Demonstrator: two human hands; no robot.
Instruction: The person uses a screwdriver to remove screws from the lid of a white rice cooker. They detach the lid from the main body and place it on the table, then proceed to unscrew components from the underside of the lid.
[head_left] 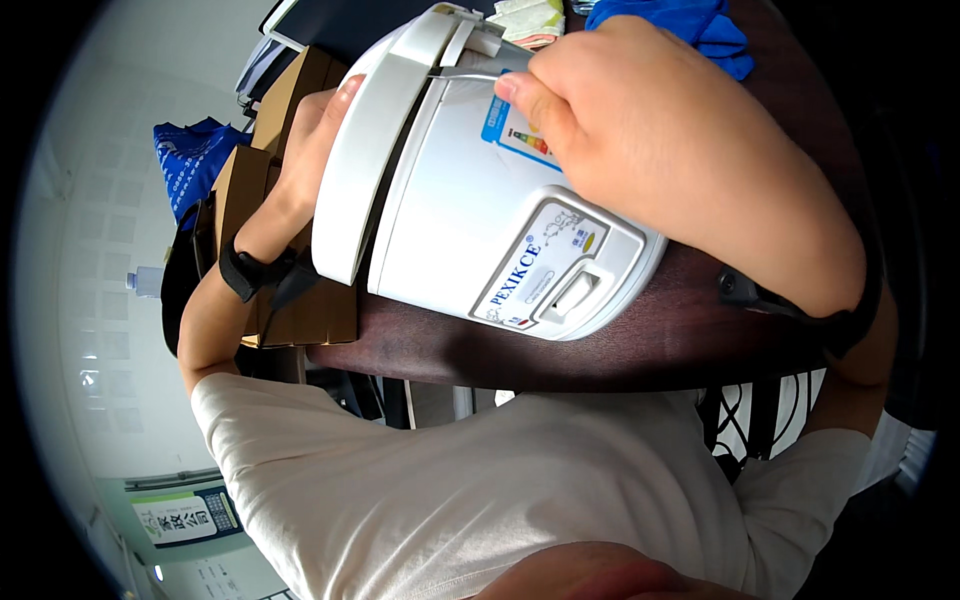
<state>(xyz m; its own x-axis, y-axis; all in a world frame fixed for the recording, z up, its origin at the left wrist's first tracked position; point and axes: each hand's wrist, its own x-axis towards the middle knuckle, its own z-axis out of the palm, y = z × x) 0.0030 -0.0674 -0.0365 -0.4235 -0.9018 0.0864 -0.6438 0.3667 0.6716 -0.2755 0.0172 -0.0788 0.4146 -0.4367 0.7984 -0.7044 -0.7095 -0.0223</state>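
Handle the white rice cooker [440,180] at the counter [640,335], likely rigid and slick, around its body [465,225], with right fingers [512,92] clenched on a metal strip [468,73] and left hand [316,138] against the lid [365,170], closure impossible to tell.

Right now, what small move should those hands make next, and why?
Probably the right hand should gently ease the thin metal piece along the seam: its end appears to sit at the dark gap between the lid and cooker body, with the left hand against the lid.

Dark reddish-brown tabletop [690,320] beneath a white rice cooker [450,200], with cardboard boxes [288,105], patterned cloth [530,20] and blue fabric [722,42] on it.
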